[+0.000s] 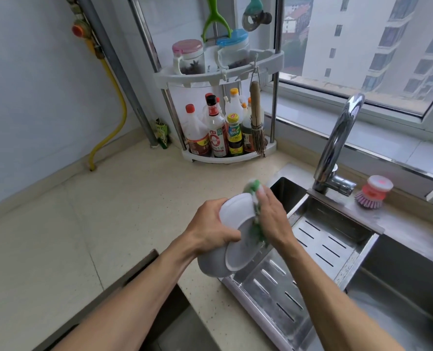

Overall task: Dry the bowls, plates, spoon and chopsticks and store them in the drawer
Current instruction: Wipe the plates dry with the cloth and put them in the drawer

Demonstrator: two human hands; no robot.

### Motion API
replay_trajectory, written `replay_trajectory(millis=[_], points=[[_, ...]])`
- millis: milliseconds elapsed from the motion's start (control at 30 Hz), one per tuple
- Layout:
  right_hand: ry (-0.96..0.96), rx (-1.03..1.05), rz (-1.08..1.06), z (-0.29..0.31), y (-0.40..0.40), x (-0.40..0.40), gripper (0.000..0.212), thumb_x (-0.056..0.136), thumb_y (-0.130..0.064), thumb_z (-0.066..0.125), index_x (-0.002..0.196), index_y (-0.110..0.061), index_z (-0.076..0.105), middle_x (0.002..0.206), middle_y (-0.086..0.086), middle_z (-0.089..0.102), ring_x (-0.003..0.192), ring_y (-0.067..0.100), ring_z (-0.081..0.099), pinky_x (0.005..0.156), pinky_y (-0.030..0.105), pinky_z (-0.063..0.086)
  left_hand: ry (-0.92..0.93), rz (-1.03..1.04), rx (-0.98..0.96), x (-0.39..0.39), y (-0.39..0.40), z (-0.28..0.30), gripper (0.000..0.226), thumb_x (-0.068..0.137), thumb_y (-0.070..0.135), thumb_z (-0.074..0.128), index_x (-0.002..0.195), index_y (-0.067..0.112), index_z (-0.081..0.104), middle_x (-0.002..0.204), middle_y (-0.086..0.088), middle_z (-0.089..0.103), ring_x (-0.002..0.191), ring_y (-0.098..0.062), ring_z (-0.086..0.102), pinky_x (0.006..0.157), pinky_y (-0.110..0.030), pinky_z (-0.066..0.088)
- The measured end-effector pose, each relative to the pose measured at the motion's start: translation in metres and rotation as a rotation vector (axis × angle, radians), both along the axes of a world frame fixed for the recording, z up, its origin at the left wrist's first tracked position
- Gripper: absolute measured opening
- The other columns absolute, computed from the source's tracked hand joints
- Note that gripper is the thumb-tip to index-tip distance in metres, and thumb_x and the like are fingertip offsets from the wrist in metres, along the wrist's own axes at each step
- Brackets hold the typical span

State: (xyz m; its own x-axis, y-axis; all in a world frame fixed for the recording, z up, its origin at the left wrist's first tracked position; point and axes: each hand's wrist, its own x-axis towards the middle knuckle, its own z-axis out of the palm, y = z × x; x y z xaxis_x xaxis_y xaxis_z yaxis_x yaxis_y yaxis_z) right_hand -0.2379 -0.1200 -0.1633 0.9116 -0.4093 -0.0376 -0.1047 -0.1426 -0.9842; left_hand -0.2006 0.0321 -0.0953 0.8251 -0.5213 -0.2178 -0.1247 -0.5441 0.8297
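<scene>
Head view shows me two white dishes stacked and tipped on edge between the hands: a plate (238,249) facing the camera, nested against a bowl (210,267) behind it. I judge the drying of this pair to be under way. The left hand (210,226) grips the top rim of the stack, thumb curled over the plate's face. The right hand (271,219) presses a green and white cloth (254,188) against the plate's far edge, fingers fairly straight over the cloth. The stack hangs just above the counter edge (202,295), below the left hand, with a slotted steel drain tray (319,239) in the sink under and beyond the right hand. My worry is the grip: only one hand truly holds two loose, probably wet dishes, so a hard wipe from the right could slide the plate off the bowl, and it would fall onto the steel tray or strike the counter edge and chip. Pushing the cloth too far round could also knock the left thumb loose. Near the left forearm a dark opening (139,282) sits below the counter, possibly the drawer, though I cannot tell. Past the right hand stand a tap (337,138) and a pink brush (372,191), both well apart from the dishes.
</scene>
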Motion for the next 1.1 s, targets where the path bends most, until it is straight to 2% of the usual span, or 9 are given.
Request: replay_trajectory(millis=[67,200,367,467,567,700,867,967,1100], points=[[0.009,0.011,0.013,0.002,-0.001,0.005,0.046,0.1,-0.062,0.027,0.125,-0.036,0.057,0.112,0.002,0.061,0.108,0.029,0.061,0.091,0.046,0.052,-0.02,0.024,0.0,0.001,0.001,-0.001,0.061,0.047,0.022,0.076,0.107,0.022,0.07,0.099,-0.004,0.071,0.088,-0.025,0.069,0.069,-0.04,0.062],[-0.234,-0.284,0.103,0.018,0.026,0.006,0.045,0.103,-0.046,0.034,0.138,-0.025,0.054,0.133,-0.003,0.053,0.125,0.016,0.049,0.105,0.033,0.038,-0.027,0.087,-0.003,0.006,-0.002,0.003,0.045,0.049,0.017,0.083,0.092,0.021,0.069,0.09,-0.001,0.074,0.083,-0.023,0.072,0.073,-0.046,0.062],[0.075,0.15,-0.018,0.017,0.0,0.01,0.049,0.104,-0.056,0.021,0.11,-0.028,0.06,0.107,0.006,0.061,0.102,0.027,0.059,0.09,0.045,0.049,-0.119,0.049,-0.004,-0.003,0.005,0.009,0.062,0.048,0.022,0.075,0.11,0.021,0.07,0.095,-0.001,0.071,0.086,-0.022,0.069,0.067,-0.04,0.062],[0.017,0.115,-0.009,0.019,0.008,0.006,0.037,0.108,-0.046,0.025,0.118,-0.028,0.056,0.107,0.006,0.058,0.102,0.027,0.058,0.092,0.049,0.05,-0.118,0.051,-0.004,-0.001,0.005,0.011,0.066,0.048,0.02,0.076,0.114,0.025,0.069,0.099,0.001,0.07,0.088,-0.02,0.068,0.07,-0.038,0.062],[-0.137,-0.048,0.041,0.02,0.022,0.005,0.041,0.105,-0.048,0.033,0.135,-0.028,0.052,0.122,0.002,0.054,0.11,0.018,0.055,0.094,0.038,0.048,-0.126,0.016,0.052,0.002,0.002,0.012,0.057,0.059,0.013,0.084,0.111,0.024,0.066,0.1,0.001,0.068,0.088,-0.022,0.068,0.073,-0.04,0.061],[-0.06,0.231,-0.105,0.016,0.011,0.003,0.037,0.099,-0.057,0.034,0.099,-0.032,0.062,0.097,0.007,0.063,0.092,0.029,0.063,0.078,0.05,0.054,-0.168,-0.035,-0.05,-0.005,0.009,0.021,0.066,0.056,0.016,0.081,0.121,0.02,0.067,0.104,-0.001,0.068,0.091,-0.022,0.067,0.067,-0.032,0.061],[-0.001,0.608,-0.204,0.014,-0.004,-0.001,0.044,0.102,-0.04,0.046,0.065,-0.03,0.068,0.078,0.005,0.064,0.078,0.023,0.06,0.07,0.038,0.05,-0.029,-0.009,-0.249,-0.001,0.014,0.042,0.06,0.056,0.012,0.08,0.112,0.024,0.066,0.107,-0.002,0.071,0.097,-0.018,0.069,0.074,-0.03,0.061],[-0.025,0.533,-0.132,0.027,-0.013,0.003,0.039,0.1,-0.04,0.049,0.071,-0.023,0.068,0.079,0.007,0.065,0.076,0.024,0.06,0.069,0.036,0.05,0.147,-0.047,-0.229,0.01,0.018,0.049,0.062,0.056,0.015,0.086,0.115,0.02,0.068,0.107,-0.005,0.074,0.099,-0.024,0.071,0.082,-0.04,0.061],[-0.044,0.046,0.04,0.054,-0.017,0.013,0.048,0.093,-0.051,0.047,0.099,-0.01,0.07,0.091,0.013,0.065,0.078,0.02,0.057,0.069,0.032,0.045,0.109,-0.06,-0.078,0.021,0.012,0.05,0.056,0.053,0.006,0.084,0.106,0.02,0.071,0.101,-0.009,0.075,0.093,-0.028,0.071,0.082,-0.045,0.061]])
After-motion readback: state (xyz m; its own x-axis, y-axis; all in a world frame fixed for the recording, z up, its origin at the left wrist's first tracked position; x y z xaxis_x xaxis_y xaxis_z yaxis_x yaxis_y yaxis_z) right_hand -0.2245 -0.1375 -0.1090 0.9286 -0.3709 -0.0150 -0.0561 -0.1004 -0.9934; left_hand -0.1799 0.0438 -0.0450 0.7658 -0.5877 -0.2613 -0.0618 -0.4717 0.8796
